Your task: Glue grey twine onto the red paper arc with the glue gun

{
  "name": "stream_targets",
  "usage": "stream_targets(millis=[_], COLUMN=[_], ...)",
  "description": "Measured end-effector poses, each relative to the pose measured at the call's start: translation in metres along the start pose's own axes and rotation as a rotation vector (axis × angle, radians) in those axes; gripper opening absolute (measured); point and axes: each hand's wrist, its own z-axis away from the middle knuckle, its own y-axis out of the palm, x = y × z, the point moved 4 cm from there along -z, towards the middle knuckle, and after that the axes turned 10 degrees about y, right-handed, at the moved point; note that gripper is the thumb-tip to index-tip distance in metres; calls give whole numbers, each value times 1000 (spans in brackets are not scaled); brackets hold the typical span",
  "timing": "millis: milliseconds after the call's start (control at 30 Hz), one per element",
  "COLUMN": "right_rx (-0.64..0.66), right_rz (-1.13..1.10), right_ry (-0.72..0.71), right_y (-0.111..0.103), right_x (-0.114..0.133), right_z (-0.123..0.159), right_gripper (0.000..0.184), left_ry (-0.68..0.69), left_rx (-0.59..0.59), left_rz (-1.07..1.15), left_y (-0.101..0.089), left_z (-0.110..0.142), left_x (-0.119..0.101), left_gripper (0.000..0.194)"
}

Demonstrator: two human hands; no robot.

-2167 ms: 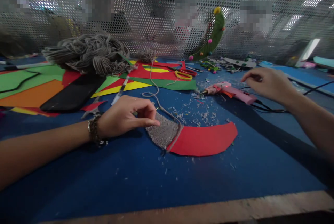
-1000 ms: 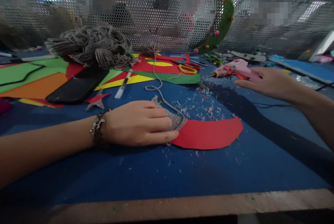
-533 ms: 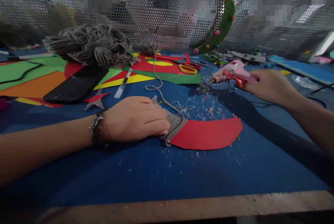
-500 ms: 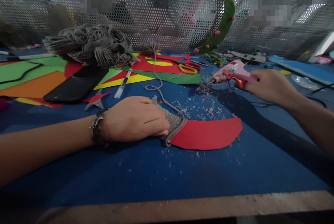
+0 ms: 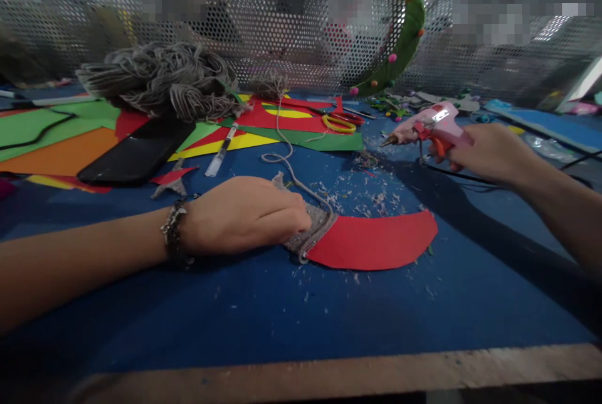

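Note:
A red paper crescent (image 5: 371, 242) lies flat on the blue table, its left end covered with rows of grey yarn (image 5: 308, 231). Over that covered end my left hand (image 5: 247, 216) is closed, with curled fingers that hide part of it. A loose strand of yarn (image 5: 301, 184) runs from the crescent back to a small grey tangle (image 5: 270, 85). At the right, my right hand (image 5: 493, 153) grips a pink hot glue gun (image 5: 435, 125) above the table, nozzle pointing left, away from the crescent.
Behind my left hand are a black phone (image 5: 136, 152), a marker (image 5: 221, 152), coloured paper sheets (image 5: 56, 134) and a heap of grey yarn (image 5: 160, 81). Yellow-handled scissors (image 5: 339, 124) lie farther back. A green curved piece with pompoms (image 5: 409, 40) leans on the perforated metal screen (image 5: 282, 21).
The glue gun has shifted slightly right and turned in my right hand, showing more of its side. My left fingers have curled in more tightly over the yarn-covered end. The crescent stays put.

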Motion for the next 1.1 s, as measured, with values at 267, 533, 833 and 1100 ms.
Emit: stream_targets(millis=[267, 533, 833, 1100], right_rx=[39, 38, 40, 24], right_rz=[-58, -91, -82, -63], right_ry=[207, 191, 175, 145], right_y=[-6, -5, -8, -9], right_x=[0, 0, 4, 8], right_z=[6, 6, 8, 10], right_gripper=[14, 12, 10, 18], left_ry=[-146, -175, -233, -41], left_rx=[-19, -124, -109, -154], left_rz=[98, 127, 104, 134], left_y=[5, 4, 1, -2], left_z=[7, 11, 11, 3], left_x=[6, 10, 13, 0], left_gripper=[33, 19, 25, 24])
